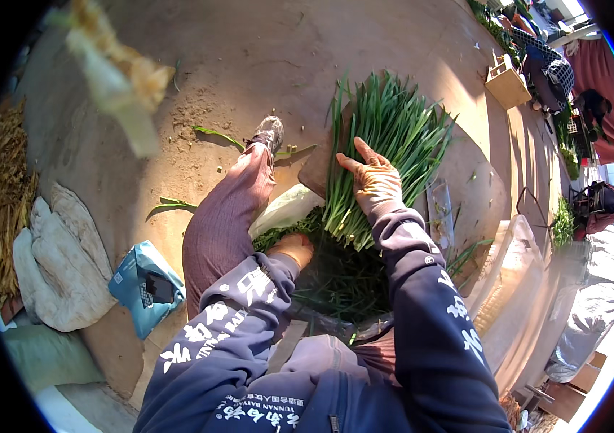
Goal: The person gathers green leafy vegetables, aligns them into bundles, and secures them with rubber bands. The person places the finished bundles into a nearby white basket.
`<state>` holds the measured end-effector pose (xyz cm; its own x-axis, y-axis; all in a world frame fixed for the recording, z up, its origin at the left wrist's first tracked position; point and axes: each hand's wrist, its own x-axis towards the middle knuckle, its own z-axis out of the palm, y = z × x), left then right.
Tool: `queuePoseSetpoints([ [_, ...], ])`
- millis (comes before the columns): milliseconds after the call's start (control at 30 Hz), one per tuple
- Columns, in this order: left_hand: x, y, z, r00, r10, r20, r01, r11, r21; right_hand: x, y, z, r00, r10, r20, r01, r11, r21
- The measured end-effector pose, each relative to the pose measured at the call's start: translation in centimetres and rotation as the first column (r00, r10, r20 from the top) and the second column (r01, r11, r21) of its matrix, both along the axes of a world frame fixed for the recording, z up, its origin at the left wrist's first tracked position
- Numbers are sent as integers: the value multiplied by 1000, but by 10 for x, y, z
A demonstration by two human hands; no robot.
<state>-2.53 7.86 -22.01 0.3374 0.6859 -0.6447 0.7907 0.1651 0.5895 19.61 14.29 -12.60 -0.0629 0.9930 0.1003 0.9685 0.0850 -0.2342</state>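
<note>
A large bundle of garlic chives (pixel 393 146) lies fanned out before me, leaf tips pointing away and pale cut ends towards me. My right hand (pixel 377 181) rests on top of the bundle, thumb and fingers spread across the stalks. Lower and to the left, my left hand (pixel 293 250) reaches into loose greens (pixel 307 224) beside my knee; its fingertips are hidden, so its grip cannot be made out. Between my legs, dark loose leaves (pixel 347 281) lie in shadow. A brown board (pixel 316 170) shows under the bundle's left edge.
At left are a blue bag (pixel 144 287) with a dark device on it, a whitish cloth sack (pixel 71 265) and dried stalks (pixel 6 200). A translucent plastic crate (pixel 512 276) stands at right. Other people (pixel 553 70) and a wooden stool (pixel 507 81) are farther off.
</note>
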Motion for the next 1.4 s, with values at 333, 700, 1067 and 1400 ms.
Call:
queuePoseSetpoints([
  [333,37,48,51,594,722,355,-532,684,-499,-3,2,3,999,6,-38,-6,1000,-7],
  [700,23,11,29,290,917,273,-655,399,-642,3,-1,-5,1000,-5,-9,5,1000,-30],
  [1067,3,0,47,992,45,120,-40,998,-43,5,-1,-4,998,-14,-63,14,1000,5],
  [1400,25,42,10,844,313,437,-351,936,8,4,0,-5,999,10,-37,-9,1000,26],
])
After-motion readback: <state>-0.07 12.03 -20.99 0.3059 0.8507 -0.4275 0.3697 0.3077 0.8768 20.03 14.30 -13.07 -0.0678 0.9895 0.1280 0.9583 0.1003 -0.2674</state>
